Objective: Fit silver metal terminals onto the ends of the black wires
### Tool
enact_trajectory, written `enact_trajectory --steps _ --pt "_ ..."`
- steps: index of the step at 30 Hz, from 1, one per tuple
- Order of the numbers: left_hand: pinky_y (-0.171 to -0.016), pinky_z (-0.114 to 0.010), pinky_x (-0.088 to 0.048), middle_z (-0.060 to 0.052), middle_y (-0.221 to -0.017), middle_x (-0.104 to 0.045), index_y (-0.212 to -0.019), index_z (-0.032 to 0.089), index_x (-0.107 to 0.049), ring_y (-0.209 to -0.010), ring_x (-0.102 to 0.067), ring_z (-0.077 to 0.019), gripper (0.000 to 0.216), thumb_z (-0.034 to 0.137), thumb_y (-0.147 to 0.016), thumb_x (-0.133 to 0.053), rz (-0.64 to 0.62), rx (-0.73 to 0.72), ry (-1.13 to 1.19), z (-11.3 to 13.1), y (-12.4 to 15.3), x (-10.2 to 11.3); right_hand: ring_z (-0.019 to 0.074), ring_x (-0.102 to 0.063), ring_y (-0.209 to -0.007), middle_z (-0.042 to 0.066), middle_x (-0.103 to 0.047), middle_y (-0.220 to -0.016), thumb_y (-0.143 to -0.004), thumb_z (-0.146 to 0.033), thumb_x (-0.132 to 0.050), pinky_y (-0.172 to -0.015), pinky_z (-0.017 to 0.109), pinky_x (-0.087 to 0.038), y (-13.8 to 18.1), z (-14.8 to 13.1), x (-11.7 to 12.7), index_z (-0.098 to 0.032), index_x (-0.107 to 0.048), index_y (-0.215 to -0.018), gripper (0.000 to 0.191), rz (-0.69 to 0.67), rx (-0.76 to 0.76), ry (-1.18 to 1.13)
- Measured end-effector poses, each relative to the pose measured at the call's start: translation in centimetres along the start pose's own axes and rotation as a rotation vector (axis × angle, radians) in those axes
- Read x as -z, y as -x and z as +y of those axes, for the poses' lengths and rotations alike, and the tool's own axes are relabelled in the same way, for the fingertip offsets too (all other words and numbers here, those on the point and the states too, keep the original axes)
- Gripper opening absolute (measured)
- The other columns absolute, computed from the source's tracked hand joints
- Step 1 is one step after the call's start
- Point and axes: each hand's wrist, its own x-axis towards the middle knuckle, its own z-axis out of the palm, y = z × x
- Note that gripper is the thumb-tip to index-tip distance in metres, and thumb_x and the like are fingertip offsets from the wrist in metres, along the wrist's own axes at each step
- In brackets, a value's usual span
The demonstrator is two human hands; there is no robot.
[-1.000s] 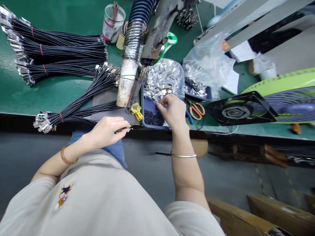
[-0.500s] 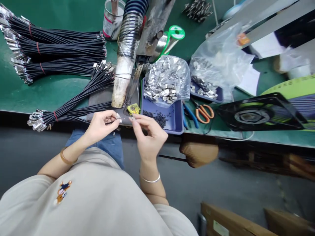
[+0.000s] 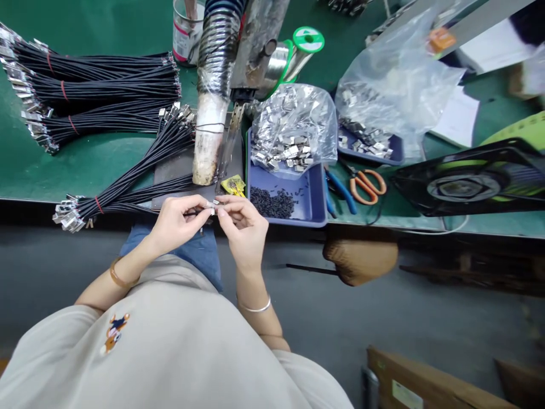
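Observation:
My left hand (image 3: pixel 177 222) is closed in a pinch on the end of a black cable (image 3: pixel 192 213) at the table's front edge. Its fingertips meet those of my right hand (image 3: pixel 246 232), which pinches a tiny silvery piece (image 3: pixel 216 202), perhaps a metal connector shell, against the cable end. Fingers hide most of this piece. Just behind the hands lie a crumpled yellow wrapper (image 3: pixel 233 186) and loose black cables (image 3: pixel 142 193). To the right, a purple tray (image 3: pixel 313 196) bears small black sleeves (image 3: pixel 272 203) and a clear bag of metal connector shells (image 3: pixel 293 150).
Bundled cables (image 3: pixel 114 85) lie at left. A taped hose (image 3: pixel 208 130) and metal bracket (image 3: pixel 259 57) hang over the bench beside solder spools (image 3: pixel 309 40). Blue-handled pliers (image 3: pixel 340 190), orange-handled scissors (image 3: pixel 368 186) and a black fan (image 3: pixel 464 184) lie right. A stool (image 3: pixel 361 261) stands below.
My right hand has moved left, bringing its small piece up to the cable end in my left hand; the gap between the fingertips has closed. The head view has shifted slightly.

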Motion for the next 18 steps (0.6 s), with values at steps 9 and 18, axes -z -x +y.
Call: enact_trajectory --steps 9,18 --pt "-0.057 -0.019 -0.049 -0.002 -0.067 -0.069 -0.079 0.012 -0.073 -0.056 -0.058 -0.0092 0.017 0.028 -0.081 -0.069 -0.013 0.110 0.299 -0.30 -0.26 0.08 0.0197 -0.076 -0.099 0.004 -0.079 -0.108 -0.093 -0.015 -0.060 -0.090 0.038 -0.062 0.95 0.19 -0.08 -0.026 -0.071 -0.100 0.017 0.163 0.416 0.238" --pt "-0.057 -0.021 -0.049 -0.002 -0.064 -0.067 -0.068 0.013 -0.071 -0.057 -0.057 -0.0105 0.013 0.026 -0.068 -0.070 -0.018 0.201 0.324 -0.50 -0.60 -0.16 0.0186 -0.077 -0.089 0.003 -0.078 -0.098 -0.095 -0.019 -0.058 -0.078 0.035 -0.064 1.01 0.65 -0.05 -0.023 -0.063 -0.087 0.010 0.108 0.300 0.073"
